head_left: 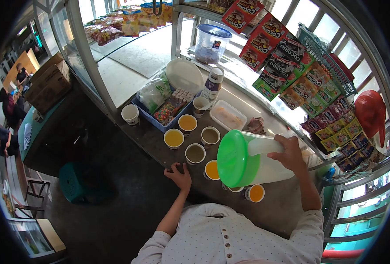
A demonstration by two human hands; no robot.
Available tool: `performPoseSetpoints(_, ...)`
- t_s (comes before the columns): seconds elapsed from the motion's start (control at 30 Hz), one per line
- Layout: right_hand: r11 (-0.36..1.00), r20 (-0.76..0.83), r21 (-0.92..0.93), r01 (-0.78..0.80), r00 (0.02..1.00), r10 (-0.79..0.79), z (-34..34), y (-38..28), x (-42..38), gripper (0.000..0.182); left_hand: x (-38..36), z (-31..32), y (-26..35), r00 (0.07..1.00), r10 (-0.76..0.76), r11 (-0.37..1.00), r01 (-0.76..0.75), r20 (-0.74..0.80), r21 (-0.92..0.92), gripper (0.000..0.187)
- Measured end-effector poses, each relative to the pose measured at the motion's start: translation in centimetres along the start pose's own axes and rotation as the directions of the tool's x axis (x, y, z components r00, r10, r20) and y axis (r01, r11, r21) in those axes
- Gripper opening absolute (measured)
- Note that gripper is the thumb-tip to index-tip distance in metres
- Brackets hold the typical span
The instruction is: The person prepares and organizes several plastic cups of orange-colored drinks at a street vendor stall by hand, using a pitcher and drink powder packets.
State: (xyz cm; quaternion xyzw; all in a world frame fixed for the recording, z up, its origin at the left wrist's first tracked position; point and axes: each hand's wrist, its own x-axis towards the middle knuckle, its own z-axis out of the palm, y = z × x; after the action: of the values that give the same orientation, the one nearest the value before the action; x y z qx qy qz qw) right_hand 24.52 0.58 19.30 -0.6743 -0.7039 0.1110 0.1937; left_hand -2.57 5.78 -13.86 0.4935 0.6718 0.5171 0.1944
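Note:
My right hand (288,155) grips the handle of a white plastic jug with a green lid (243,159), tilted over paper cups on the dark counter (148,138). My left hand (178,175) rests on the counter edge with fingers spread, beside a cup of orange drink (211,170). Another orange-filled cup (255,192) stands below the jug, and one cup (235,189) is mostly hidden under it. Further cups hold orange drink (173,138) (187,122) and brownish drink (195,153) (210,135).
A blue tray (159,122) holds sweets and bags, with a stack of paper cups (213,86) and a white lidded box (228,115) near it. Snack sachets (291,66) hang at right. An empty cup (130,114) stands at left. A teal stool (78,181) stands on the floor.

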Motion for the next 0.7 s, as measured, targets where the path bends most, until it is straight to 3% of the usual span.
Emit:
performPoseSetpoints(0.27,0.993,0.056,-0.109,0.048,0.998,-0.042,0.7,-2.8,0.7,0.053,0.0,-0.1,-0.1,1.000,0.009,1.000,-0.009,0.022,0.011,0.027)
performPoseSetpoints(0.7,0.987,0.093,-0.154,0.052,0.995,-0.038,1.4,-3.8,1.3,0.057,0.2,-0.3,-0.2,0.999,0.018,1.000,-0.019,0.036,0.015,0.026)
